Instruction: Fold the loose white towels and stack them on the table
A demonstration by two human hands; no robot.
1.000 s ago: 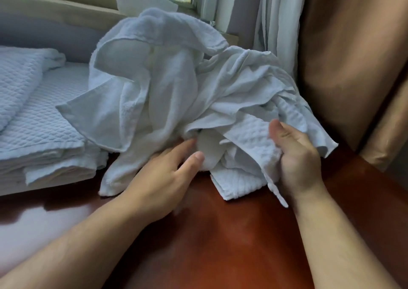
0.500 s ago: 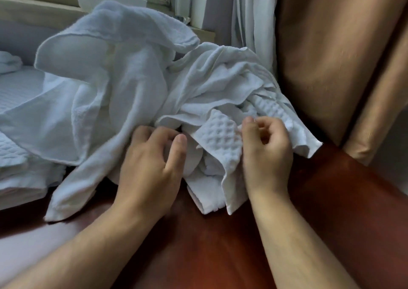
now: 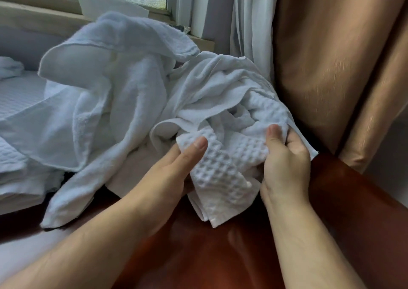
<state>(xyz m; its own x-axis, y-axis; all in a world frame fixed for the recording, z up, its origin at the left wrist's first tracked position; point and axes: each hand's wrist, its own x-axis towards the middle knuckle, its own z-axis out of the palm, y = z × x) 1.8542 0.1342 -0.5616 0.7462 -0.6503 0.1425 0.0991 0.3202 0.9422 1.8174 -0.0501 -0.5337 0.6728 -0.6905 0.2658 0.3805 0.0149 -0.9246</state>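
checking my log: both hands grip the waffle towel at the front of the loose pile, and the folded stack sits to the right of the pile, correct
One slip: the folded stack lies left of the loose pile, not right, as the head view shows. The left hand and right hand do both grip the waffle towel at the pile's front.

Glossy reddish-brown table (image 3: pixel 220 262). A crumpled heap of loose white towels (image 3: pixel 123 103) rests on its far middle. A stack of folded towels (image 3: pixel 19 92) lies at the left, partly overlapped by the heap.
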